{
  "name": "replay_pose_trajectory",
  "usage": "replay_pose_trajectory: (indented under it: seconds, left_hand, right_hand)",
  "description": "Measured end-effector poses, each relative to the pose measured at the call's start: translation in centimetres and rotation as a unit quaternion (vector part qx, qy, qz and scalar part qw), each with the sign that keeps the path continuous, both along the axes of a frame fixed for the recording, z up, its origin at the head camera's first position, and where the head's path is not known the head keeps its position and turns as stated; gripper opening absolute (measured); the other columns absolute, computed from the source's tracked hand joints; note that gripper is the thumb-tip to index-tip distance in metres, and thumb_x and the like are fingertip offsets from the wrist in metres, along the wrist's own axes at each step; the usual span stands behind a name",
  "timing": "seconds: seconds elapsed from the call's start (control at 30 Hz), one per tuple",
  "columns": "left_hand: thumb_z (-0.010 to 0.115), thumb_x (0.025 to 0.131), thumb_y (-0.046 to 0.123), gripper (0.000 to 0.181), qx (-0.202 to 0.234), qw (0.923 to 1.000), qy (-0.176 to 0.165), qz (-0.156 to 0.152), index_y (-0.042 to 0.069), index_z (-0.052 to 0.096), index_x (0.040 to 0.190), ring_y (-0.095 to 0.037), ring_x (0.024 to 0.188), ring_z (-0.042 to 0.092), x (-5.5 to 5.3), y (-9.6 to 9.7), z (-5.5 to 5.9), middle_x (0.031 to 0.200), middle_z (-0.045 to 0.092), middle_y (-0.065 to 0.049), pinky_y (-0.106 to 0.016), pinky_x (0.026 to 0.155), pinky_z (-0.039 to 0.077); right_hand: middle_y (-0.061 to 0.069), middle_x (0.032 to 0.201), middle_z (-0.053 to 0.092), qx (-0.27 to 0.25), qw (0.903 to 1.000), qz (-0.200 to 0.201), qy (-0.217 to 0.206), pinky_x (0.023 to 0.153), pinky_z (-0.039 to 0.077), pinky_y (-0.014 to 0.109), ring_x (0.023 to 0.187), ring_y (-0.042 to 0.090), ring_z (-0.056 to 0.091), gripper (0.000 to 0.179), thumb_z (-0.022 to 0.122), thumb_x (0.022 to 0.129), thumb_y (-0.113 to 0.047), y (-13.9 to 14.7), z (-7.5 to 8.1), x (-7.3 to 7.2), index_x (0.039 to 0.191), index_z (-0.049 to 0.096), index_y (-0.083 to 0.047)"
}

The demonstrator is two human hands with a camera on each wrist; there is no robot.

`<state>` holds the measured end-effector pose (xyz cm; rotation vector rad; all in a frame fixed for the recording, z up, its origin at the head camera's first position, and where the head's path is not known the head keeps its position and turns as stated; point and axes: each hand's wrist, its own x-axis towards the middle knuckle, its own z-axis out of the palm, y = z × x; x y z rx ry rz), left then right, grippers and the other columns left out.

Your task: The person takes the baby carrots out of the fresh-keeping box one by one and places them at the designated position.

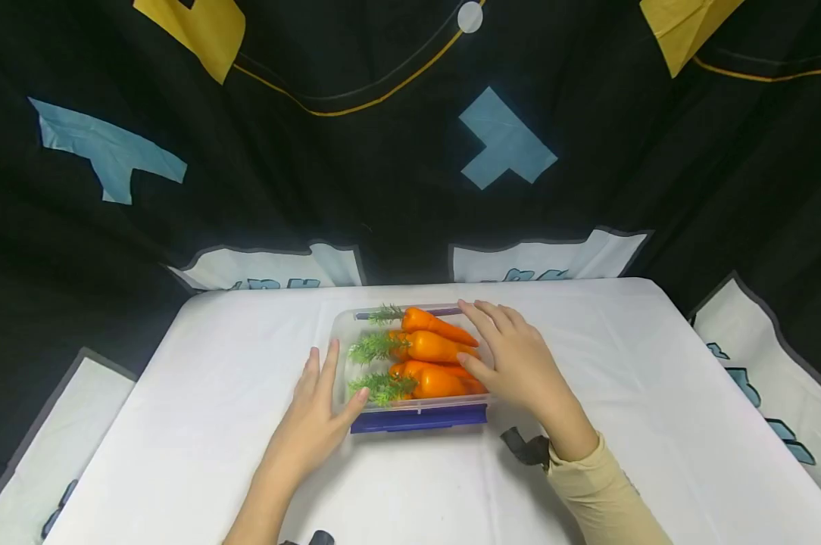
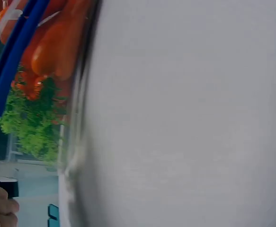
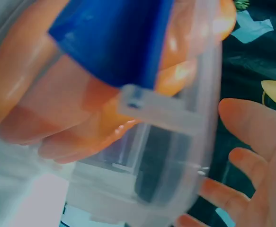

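Note:
A clear plastic container filled with orange toy carrots stands on the table. The carrots' feathery green tops point left. Along the near side hangs a blue latch flap, swung down; the left wrist view shows a blue flap too. My left hand is at the container's left side, fingers extended, thumb at the near left corner. On the opposite side, my right hand has its fingers spread at the right rim. Up close, those fingers look straight and apart beside the clear wall.
A white cloth covers the table. Behind it hangs a dark curtain with blue and yellow shapes. A black strap sticks out at the right wrist, by a beige sleeve.

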<state>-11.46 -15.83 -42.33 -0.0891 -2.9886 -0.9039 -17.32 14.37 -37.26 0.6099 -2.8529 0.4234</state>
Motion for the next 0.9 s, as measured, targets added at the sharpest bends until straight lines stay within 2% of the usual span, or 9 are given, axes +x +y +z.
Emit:
replay_pose_trajectory:
  seconds: [0.17, 0.33, 0.5, 0.63, 0.77, 0.9]
  left_hand:
    - [0.043, 0.093, 0.070, 0.090, 0.045, 0.9990, -0.002, -0.002, 0.035, -0.007, 0.159, -0.047, 0.149, 0.018, -0.2, -0.2, -0.8, 0.166, 0.004, -0.017, -0.072, 0.113, 0.022]
    - [0.051, 0.092, 0.068, 0.094, 0.087, 0.9962, 0.008, -0.002, 0.034, -0.003, 0.160, -0.043, 0.150, 0.019, -0.3, -0.4, -1.8, 0.167, 0.010, -0.014, -0.068, 0.116, 0.022]
    - [0.059, 0.091, 0.062, 0.094, 0.108, 0.9938, 0.027, 0.005, 0.033, 0.002, 0.160, -0.045, 0.149, 0.023, -0.4, -0.4, -2.7, 0.166, 0.014, -0.016, -0.070, 0.114, 0.024]
    - [0.063, 0.092, 0.054, 0.091, 0.143, 0.9890, 0.037, 0.011, 0.037, 0.004, 0.159, -0.048, 0.144, 0.031, -0.3, -0.3, -3.3, 0.166, 0.018, -0.011, -0.074, 0.109, 0.029]
    - [0.064, 0.092, 0.051, 0.090, 0.181, 0.9829, 0.031, 0.016, 0.044, 0.003, 0.158, -0.052, 0.139, 0.036, -0.4, -0.2, -3.9, 0.166, 0.019, -0.008, -0.077, 0.104, 0.031]
    - [0.068, 0.089, 0.048, 0.093, 0.207, 0.9777, 0.029, 0.021, 0.047, 0.004, 0.157, -0.054, 0.140, 0.035, -0.4, -0.2, -4.6, 0.166, 0.019, -0.008, -0.080, 0.102, 0.030]
  right_hand:
    - [0.004, 0.156, 0.040, -0.023, 0.9982, 0.051, -0.020, 0.112, 0.037, 0.062, 0.140, 0.034, 0.040, 0.075, 0.067, 0.092, -0.041, 0.0, -0.3, -0.9, 0.156, 0.031, -0.029]
    - [0.004, 0.155, 0.041, -0.018, 0.9953, 0.087, -0.039, 0.113, 0.037, 0.061, 0.140, 0.034, 0.041, 0.072, 0.067, 0.093, -0.039, -0.2, -0.6, -1.8, 0.155, 0.033, -0.031]
    - [0.005, 0.149, 0.047, 0.011, 0.9899, 0.131, -0.054, 0.111, 0.040, 0.057, 0.137, 0.031, 0.044, 0.067, 0.067, 0.093, -0.039, -0.7, -0.9, -2.8, 0.153, 0.038, -0.032]
    - [0.005, 0.146, 0.051, 0.040, 0.9831, 0.170, -0.056, 0.110, 0.044, 0.053, 0.132, 0.030, 0.047, 0.064, 0.066, 0.093, -0.036, -1.1, -1.0, -3.5, 0.152, 0.040, -0.033]
    - [0.006, 0.146, 0.051, 0.057, 0.9764, 0.200, -0.058, 0.110, 0.045, 0.049, 0.131, 0.031, 0.048, 0.064, 0.068, 0.093, -0.030, -1.4, -0.8, -4.1, 0.151, 0.041, -0.034]
    - [0.006, 0.148, 0.050, 0.080, 0.9689, 0.226, -0.063, 0.110, 0.045, 0.050, 0.133, 0.029, 0.048, 0.064, 0.069, 0.093, -0.027, -1.6, -0.6, -4.5, 0.151, 0.041, -0.035]
